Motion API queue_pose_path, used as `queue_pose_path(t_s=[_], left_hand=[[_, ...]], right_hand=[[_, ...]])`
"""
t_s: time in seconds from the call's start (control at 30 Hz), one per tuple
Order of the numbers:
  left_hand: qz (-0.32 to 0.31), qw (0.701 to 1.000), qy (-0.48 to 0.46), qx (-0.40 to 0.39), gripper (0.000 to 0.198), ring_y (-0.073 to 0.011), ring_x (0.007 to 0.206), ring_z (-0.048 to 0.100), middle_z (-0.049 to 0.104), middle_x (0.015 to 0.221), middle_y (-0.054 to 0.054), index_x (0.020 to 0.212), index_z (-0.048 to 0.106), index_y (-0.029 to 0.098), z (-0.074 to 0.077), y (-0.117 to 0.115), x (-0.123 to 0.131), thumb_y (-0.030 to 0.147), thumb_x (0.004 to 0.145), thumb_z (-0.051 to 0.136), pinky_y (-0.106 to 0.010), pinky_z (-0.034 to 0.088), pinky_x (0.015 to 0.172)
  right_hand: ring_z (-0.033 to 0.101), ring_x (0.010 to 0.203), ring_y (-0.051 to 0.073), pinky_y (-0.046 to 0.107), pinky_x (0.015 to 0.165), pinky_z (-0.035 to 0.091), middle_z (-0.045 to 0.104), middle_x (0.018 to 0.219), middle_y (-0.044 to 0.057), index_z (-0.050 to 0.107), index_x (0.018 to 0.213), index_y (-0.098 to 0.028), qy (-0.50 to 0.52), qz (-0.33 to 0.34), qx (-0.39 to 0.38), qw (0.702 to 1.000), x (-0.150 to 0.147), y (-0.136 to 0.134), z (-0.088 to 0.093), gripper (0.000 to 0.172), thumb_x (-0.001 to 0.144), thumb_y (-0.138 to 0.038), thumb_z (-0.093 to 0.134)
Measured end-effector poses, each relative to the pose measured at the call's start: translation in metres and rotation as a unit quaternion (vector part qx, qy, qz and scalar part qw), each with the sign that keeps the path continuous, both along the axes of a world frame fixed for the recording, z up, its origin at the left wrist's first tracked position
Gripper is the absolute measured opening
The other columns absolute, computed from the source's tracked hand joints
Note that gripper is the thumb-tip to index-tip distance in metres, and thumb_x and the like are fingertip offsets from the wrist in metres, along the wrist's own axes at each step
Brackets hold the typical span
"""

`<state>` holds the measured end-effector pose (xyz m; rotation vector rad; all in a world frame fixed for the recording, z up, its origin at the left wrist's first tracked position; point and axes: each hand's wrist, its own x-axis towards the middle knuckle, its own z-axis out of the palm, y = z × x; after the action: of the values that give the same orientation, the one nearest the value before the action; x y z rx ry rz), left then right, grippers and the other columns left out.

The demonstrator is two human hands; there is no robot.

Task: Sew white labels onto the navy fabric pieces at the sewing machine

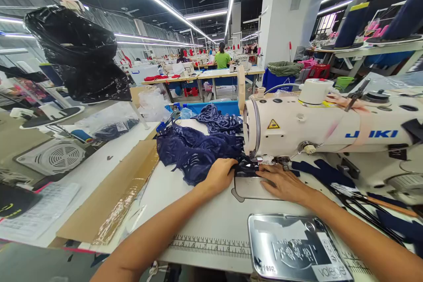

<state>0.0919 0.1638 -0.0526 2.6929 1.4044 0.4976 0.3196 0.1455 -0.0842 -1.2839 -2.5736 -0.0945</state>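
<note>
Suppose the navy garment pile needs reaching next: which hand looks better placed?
Probably the left hand: it is right beside the navy garment pile, while the right hand sits farther across, under the sewing machine.

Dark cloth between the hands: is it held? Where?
The left hand touches the dark cloth on its left, the right hand on its right; pinching or pressing, I can't tell.
</note>
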Motion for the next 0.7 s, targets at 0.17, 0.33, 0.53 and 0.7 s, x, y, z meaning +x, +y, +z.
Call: queue_pose_path(t_s=[0.17, 0.33, 0.53, 0.7], left_hand=[[0.009, 0.999, -0.023, -0.039, 0.030, -0.0196, 0.094, 0.061, 0.066, 0.101, -0.006, 0.102, 0.061, 0.015, 0.004, 0.008, 0.006, 0.007, 0.075, 0.049, -0.031, 0.045, 0.086], [-0.001, 1.000, -0.012, -0.003, 0.030, -0.0188, 0.092, 0.061, 0.067, 0.097, -0.006, 0.101, 0.061, 0.014, -0.002, 0.005, 0.008, 0.007, 0.076, 0.045, -0.033, 0.046, 0.084], [-0.031, 0.997, 0.003, 0.076, 0.030, -0.0190, 0.092, 0.058, 0.064, 0.098, -0.008, 0.103, 0.060, 0.013, -0.005, -0.001, 0.002, 0.008, 0.076, 0.046, -0.032, 0.046, 0.080], [-0.149, 0.970, 0.067, 0.182, 0.030, -0.0254, 0.119, 0.042, 0.057, 0.117, -0.010, 0.108, 0.057, 0.013, -0.004, -0.010, 0.008, 0.011, 0.080, 0.046, -0.047, 0.030, 0.099]], right_hand=[[0.059, 0.101, 0.028, 0.044, 0.079, 0.052, 0.059, 0.116, 0.015, 0.063, 0.110, -0.016, 0.018, 0.005, -0.002, 1.000, -0.002, -0.002, -0.002, 0.035, 0.083, -0.023, 0.043], [0.060, 0.097, 0.025, 0.042, 0.081, 0.052, 0.061, 0.112, 0.013, 0.064, 0.106, -0.017, 0.043, 0.017, 0.036, 0.998, -0.001, -0.001, -0.006, 0.032, 0.083, -0.020, 0.042], [0.061, 0.094, 0.023, 0.040, 0.080, 0.052, 0.063, 0.103, 0.012, 0.064, 0.102, -0.018, 0.069, 0.046, 0.055, 0.995, -0.001, -0.001, -0.007, 0.029, 0.083, -0.019, 0.042], [0.060, 0.098, 0.023, 0.038, 0.079, 0.053, 0.061, 0.110, 0.012, 0.063, 0.104, -0.017, 0.070, 0.040, 0.055, 0.995, 0.000, 0.000, -0.010, 0.030, 0.083, -0.020, 0.042]])
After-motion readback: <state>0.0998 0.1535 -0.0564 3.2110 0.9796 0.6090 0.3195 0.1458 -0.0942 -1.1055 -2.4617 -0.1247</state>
